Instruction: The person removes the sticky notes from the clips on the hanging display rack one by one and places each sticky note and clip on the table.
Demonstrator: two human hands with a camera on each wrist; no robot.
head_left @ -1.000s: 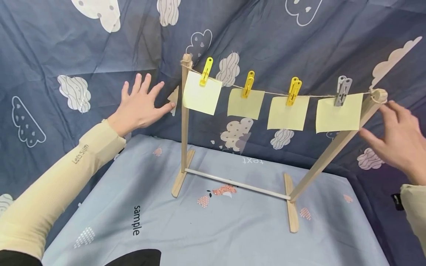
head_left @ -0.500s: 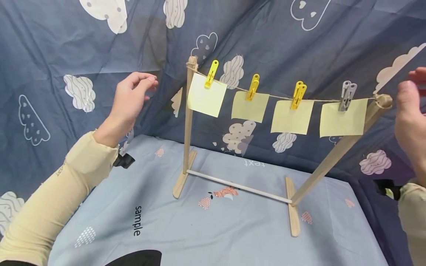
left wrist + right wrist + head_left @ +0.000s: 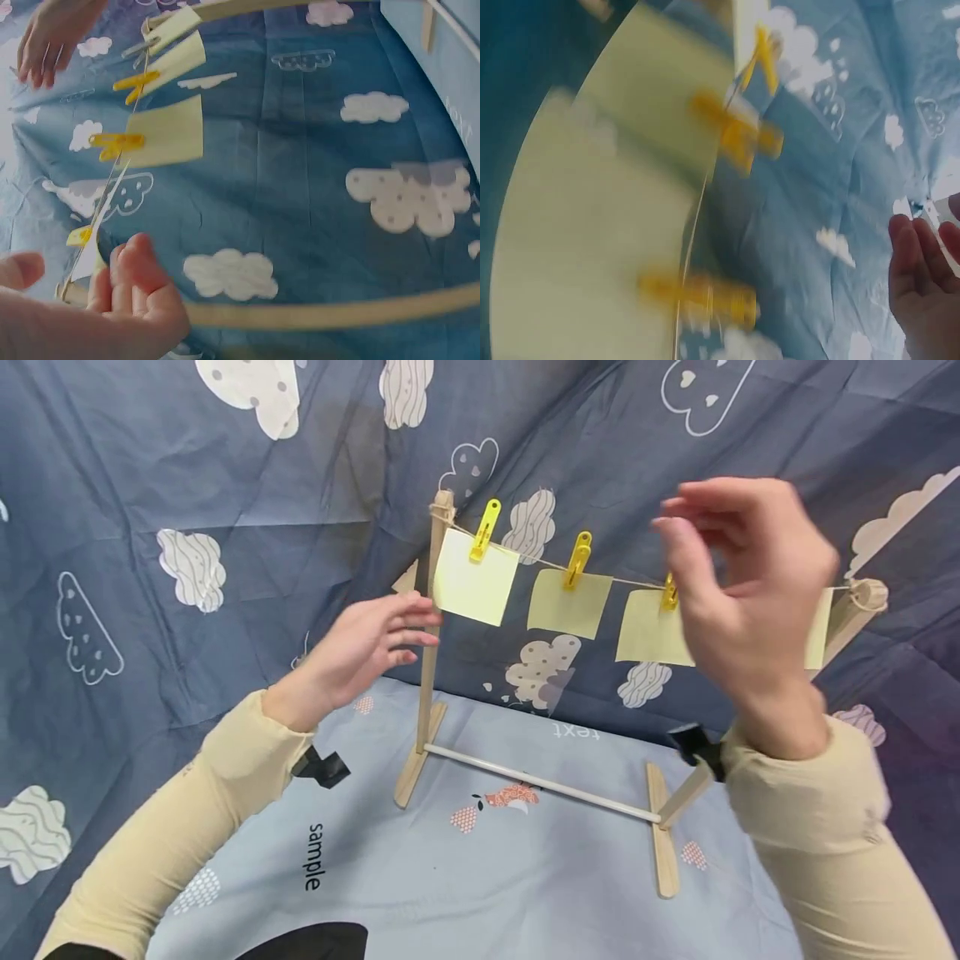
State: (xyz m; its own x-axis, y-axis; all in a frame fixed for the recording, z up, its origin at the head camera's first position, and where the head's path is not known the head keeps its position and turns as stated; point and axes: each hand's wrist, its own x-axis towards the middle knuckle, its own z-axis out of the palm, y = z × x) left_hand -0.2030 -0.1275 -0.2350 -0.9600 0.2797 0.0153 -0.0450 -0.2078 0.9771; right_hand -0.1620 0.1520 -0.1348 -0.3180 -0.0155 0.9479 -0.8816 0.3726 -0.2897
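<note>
My left hand (image 3: 360, 647) holds nothing, its fingers loosely bent, beside the left wooden post (image 3: 427, 668). In the head view its fingertips overlap the post; I cannot tell whether they touch. A pale yellow paper sheet (image 3: 474, 578) hangs there from a string, held by a yellow clothespin (image 3: 486, 531). Farther right hang a second sheet (image 3: 568, 602) with its yellow clothespin (image 3: 577, 560) and a third sheet (image 3: 652, 631). My right hand (image 3: 757, 593), blurred and holding nothing, hides most of the fourth sheet. The grey clothespin (image 3: 137, 49) shows in the left wrist view.
The stand's right post (image 3: 846, 622) carries the string's other end. A white rod (image 3: 540, 782) joins the two wooden feet low down. Pale blue cloth (image 3: 480, 885) covers the surface, and dark blue cloud-patterned fabric (image 3: 300, 485) hangs behind.
My right hand has moved left from beyond the right post to in front of the right-hand sheets. My left hand first drew back with bent fingers, then came right to the left post.
</note>
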